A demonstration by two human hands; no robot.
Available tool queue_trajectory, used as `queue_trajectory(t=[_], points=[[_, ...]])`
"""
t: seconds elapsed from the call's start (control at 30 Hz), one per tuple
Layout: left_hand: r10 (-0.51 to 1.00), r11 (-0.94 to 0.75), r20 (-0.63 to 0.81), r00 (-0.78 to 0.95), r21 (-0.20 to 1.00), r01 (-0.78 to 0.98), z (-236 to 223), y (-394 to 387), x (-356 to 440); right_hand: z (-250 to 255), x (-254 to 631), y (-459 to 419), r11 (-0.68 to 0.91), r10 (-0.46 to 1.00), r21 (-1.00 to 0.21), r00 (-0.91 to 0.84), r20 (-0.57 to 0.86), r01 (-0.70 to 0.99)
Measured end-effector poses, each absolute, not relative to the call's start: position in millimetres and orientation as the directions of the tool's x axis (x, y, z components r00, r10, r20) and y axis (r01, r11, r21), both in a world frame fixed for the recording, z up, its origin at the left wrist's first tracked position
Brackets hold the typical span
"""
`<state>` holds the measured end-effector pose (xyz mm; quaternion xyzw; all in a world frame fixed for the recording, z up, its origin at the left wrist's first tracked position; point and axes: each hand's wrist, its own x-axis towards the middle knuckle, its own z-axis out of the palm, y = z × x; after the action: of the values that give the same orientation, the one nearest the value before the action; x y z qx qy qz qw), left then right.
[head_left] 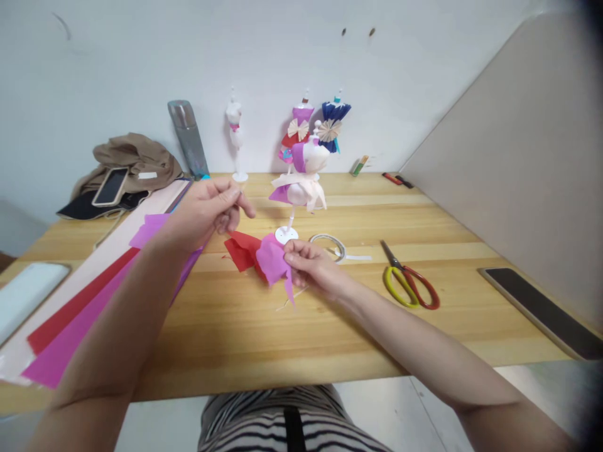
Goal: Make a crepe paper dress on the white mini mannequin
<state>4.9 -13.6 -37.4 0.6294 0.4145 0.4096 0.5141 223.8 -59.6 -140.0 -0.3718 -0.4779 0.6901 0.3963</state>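
Note:
My right hand [311, 263] pinches a piece of pink crepe paper [273, 257] between thumb and fingers, just above the table. Behind that piece lies a red piece of paper [242, 250]. My left hand [219, 204] is raised to the left, its fingers curled and the thumb against them; whatever is in the pinch, if anything, is too small to make out. Beyond my right hand, a small white dress form [313, 157] stands on a round base, wrapped with purple and cream paper. A roll of white tape [325, 242] lies beside its base.
Scissors [407, 279] and a dark phone [541, 307] are at right. Long paper sheets [85, 301], a white case [32, 295], brown cloth [132, 160] and another phone [112, 186] occupy the left. A bottle [188, 138] and more dress forms [234, 125] stand along the wall.

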Motion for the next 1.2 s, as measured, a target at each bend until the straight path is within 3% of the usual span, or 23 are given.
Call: queue_trajectory(t=[0.13,0.23,0.33,0.43,0.57,0.7,0.8,0.9,1.0,1.1,1.2], points=[[0.840,0.122,-0.232,0.490,0.962,0.246,-63,-11,17,-135,236,-54,-0.261,0.898,-0.933,-0.418,-0.140,-0.249],[0.726,0.247,-0.329,0.604,0.944,0.218,-81,-4,24,-135,240,-54,-0.240,0.903,-0.941,-0.411,-0.126,-0.238],[0.725,0.220,-0.304,0.617,0.953,0.211,-79,2,18,-136,236,-54,-0.224,0.893,-0.948,-0.437,-0.106,-0.228],[0.755,0.048,-0.280,0.593,0.925,0.376,-60,7,-3,-139,230,-49,-0.203,0.851,-0.974,-0.510,-0.125,-0.100],[0.801,-0.163,-0.347,0.489,0.659,0.734,-43,14,-34,-150,223,-41,0.052,0.911,-0.951,-0.406,-0.080,0.304],[0.902,-0.164,-0.345,0.262,0.286,0.944,-52,24,-48,-158,216,-40,0.400,0.872,-0.642,-0.487,0.048,0.654],[0.947,-0.214,-0.225,0.231,0.095,0.972,-56,28,-50,-160,215,-41,0.497,0.846,-0.472,-0.529,0.075,0.728],[0.974,-0.228,0.006,0.228,-0.009,0.974,-49,26,-49,-158,221,-37,0.432,0.881,-0.595,-0.457,0.120,0.677],[0.968,-0.210,0.159,0.193,0.103,0.972,-36,18,-43,-156,224,-34,0.411,0.885,-0.681,-0.444,0.139,0.607],[0.988,-0.151,0.076,0.132,0.396,0.906,-24,10,-38,-159,220,-35,0.524,0.824,-0.547,-0.552,0.131,0.653],[0.991,-0.120,0.114,0.063,0.613,0.781,-17,3,-41,-165,214,-33,0.538,0.821,-0.462,-0.562,0.099,0.705]])
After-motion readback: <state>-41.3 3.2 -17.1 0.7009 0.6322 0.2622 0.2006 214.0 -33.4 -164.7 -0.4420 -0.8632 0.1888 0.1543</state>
